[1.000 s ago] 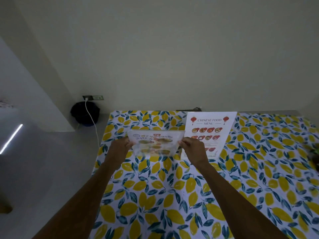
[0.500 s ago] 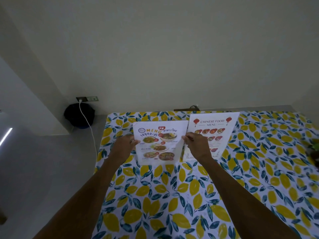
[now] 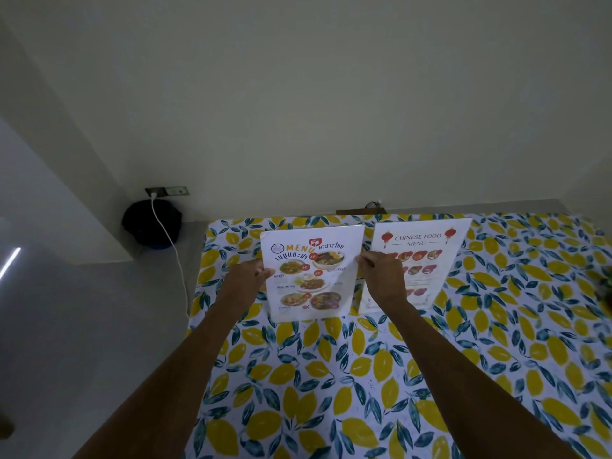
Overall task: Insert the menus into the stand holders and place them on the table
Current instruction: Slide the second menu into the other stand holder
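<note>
A Thai food menu in a clear stand holder (image 3: 311, 273) stands upright near the far left part of the table (image 3: 364, 376), its foot on the lemon-print cloth. My left hand (image 3: 246, 278) grips its left edge and my right hand (image 3: 384, 276) pinches its right edge. Just to the right stands a second holder with a Chinese food menu (image 3: 427, 256), upright, partly hidden behind my right hand.
The table's left edge (image 3: 195, 313) drops to a grey floor. A dark round bin (image 3: 152, 223) sits by the wall with a white cable (image 3: 172, 246) plugged into a socket above it. A dark object (image 3: 606, 293) shows at the right edge.
The Thai menu holder was tilted flat and blurred a second ago; it has been turned upright and set down on the table beside the Chinese menu. Both hands stay on its edges.
</note>
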Action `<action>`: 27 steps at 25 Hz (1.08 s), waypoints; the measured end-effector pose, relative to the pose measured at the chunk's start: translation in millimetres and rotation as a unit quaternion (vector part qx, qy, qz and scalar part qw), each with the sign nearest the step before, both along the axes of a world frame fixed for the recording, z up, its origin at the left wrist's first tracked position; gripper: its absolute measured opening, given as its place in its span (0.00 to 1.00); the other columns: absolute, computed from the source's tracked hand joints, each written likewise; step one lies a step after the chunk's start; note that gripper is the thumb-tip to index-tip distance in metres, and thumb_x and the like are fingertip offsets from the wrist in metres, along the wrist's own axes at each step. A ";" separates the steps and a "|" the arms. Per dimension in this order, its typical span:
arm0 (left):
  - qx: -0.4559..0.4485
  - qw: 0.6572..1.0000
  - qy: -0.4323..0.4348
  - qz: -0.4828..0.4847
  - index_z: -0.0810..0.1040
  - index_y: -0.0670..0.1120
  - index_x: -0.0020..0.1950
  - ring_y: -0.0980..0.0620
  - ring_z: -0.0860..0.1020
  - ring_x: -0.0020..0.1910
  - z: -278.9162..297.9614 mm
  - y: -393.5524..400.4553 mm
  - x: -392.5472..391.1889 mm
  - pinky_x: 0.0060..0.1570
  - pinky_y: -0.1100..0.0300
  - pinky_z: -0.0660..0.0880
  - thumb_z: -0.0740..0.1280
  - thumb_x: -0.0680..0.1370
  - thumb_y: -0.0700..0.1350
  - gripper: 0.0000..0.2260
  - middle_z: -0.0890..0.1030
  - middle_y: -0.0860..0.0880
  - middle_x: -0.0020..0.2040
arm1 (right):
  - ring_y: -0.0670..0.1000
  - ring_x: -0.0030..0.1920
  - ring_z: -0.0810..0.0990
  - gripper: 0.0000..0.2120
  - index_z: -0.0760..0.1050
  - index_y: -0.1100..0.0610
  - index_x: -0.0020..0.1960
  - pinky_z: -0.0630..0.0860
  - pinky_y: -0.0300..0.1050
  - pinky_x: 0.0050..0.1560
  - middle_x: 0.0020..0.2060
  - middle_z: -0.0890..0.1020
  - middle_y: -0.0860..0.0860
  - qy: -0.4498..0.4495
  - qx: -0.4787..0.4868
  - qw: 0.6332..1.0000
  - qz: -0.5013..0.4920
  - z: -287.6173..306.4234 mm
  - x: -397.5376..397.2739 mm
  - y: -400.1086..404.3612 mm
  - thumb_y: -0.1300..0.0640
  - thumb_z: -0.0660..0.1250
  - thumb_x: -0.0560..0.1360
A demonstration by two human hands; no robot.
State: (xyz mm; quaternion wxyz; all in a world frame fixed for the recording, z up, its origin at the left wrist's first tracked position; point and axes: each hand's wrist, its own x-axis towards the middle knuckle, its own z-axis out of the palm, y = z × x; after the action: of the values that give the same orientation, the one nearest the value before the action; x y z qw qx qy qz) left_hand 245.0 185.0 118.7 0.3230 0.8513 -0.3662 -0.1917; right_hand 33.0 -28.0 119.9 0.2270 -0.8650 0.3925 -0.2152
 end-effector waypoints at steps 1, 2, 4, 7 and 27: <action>0.002 1.000 -0.003 0.001 0.79 0.42 0.43 0.46 0.82 0.36 0.8 -1.4 0.0 0.40 0.46 0.80 0.67 0.77 0.52 0.13 0.84 0.43 0.39 | 0.57 0.40 0.82 0.10 0.82 0.61 0.49 0.73 0.43 0.40 0.43 0.85 0.59 -0.001 -0.002 1.000 -0.004 -0.4 0.7 1.2 0.57 0.64 0.78; 0.006 1.000 -0.006 0.001 0.78 0.41 0.43 0.45 0.82 0.36 1.4 -3.1 0.3 0.40 0.46 0.80 0.67 0.77 0.51 0.13 0.84 0.42 0.39 | 0.57 0.40 0.81 0.10 0.82 0.61 0.48 0.73 0.44 0.40 0.43 0.85 0.59 -0.002 -0.001 1.000 -0.007 -0.3 1.6 3.2 0.57 0.64 0.78; 0.018 1.000 -0.011 0.003 0.78 0.40 0.43 0.45 0.82 0.37 3.5 -7.0 0.4 0.41 0.47 0.80 0.67 0.78 0.50 0.13 0.84 0.42 0.41 | 0.57 0.40 0.81 0.11 0.81 0.61 0.47 0.74 0.45 0.39 0.42 0.84 0.59 0.003 0.002 1.000 -0.014 -1.6 4.0 4.9 0.57 0.63 0.79; 0.039 0.999 -0.011 0.002 0.79 0.40 0.46 0.46 0.82 0.37 3.1 -9.1 2.1 0.39 0.50 0.79 0.67 0.78 0.51 0.14 0.85 0.42 0.42 | 0.56 0.40 0.80 0.12 0.81 0.60 0.46 0.75 0.47 0.40 0.41 0.84 0.58 0.016 0.009 0.999 -0.027 -4.3 5.8 3.6 0.55 0.62 0.79; 0.193 0.956 -0.137 0.171 0.76 0.43 0.52 0.42 0.81 0.45 -12.0 -10.6 -77.9 0.41 0.52 0.77 0.63 0.75 0.61 0.21 0.81 0.43 0.47 | 0.51 0.40 0.84 0.07 0.80 0.54 0.48 0.81 0.50 0.44 0.40 0.86 0.51 0.065 0.052 0.993 0.082 -18.8 -88.8 -30.4 0.52 0.68 0.74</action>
State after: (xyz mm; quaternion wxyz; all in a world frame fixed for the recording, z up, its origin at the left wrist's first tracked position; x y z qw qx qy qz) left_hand 167.1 174.4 106.7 0.1268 0.9655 -0.2120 -0.0824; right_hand -55.7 -58.3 101.1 0.2624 -0.8933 0.3450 -0.1188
